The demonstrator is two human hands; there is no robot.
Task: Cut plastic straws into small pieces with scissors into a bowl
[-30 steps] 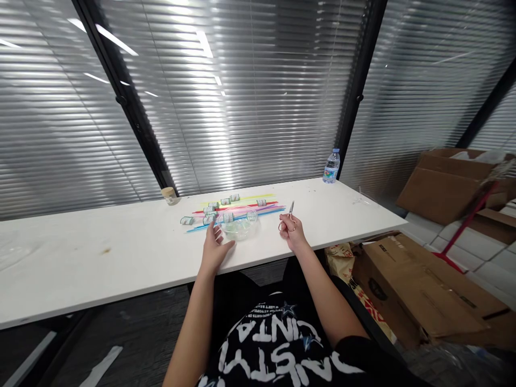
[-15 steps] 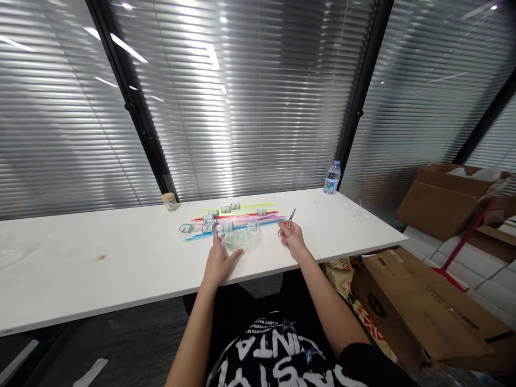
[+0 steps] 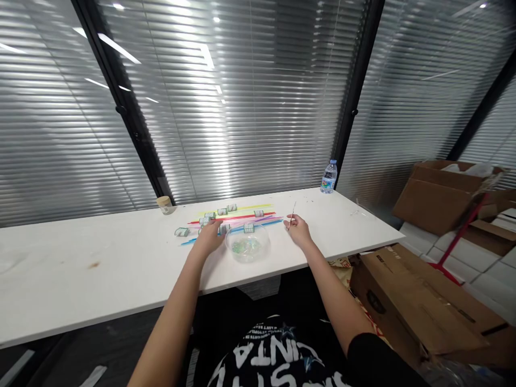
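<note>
My left hand (image 3: pixel 209 237) reaches over the near end of a row of coloured straws (image 3: pixel 245 216) on the white table (image 3: pixel 100 269), its fingers spread among small green-and-white paper rolls (image 3: pixel 181 231). A clear plastic bowl (image 3: pixel 247 246) holding green bits sits just right of that hand. My right hand (image 3: pixel 299 229) rests on the table right of the bowl, closed on a pair of small scissors (image 3: pixel 292 210) whose blades point away from me. The scissor handles are hidden under my fingers.
A water bottle (image 3: pixel 329 177) stands at the table's far right corner, and a small beige roll (image 3: pixel 164 203) stands at the back by the blinds. Cardboard boxes (image 3: pixel 419 301) and a red-handled tool (image 3: pixel 459 236) fill the floor to the right.
My left hand let go of the bowl's rim and moved forward onto the straws and rolls. The bowl now sits nearer me. My right hand lowered the scissors toward the table.
</note>
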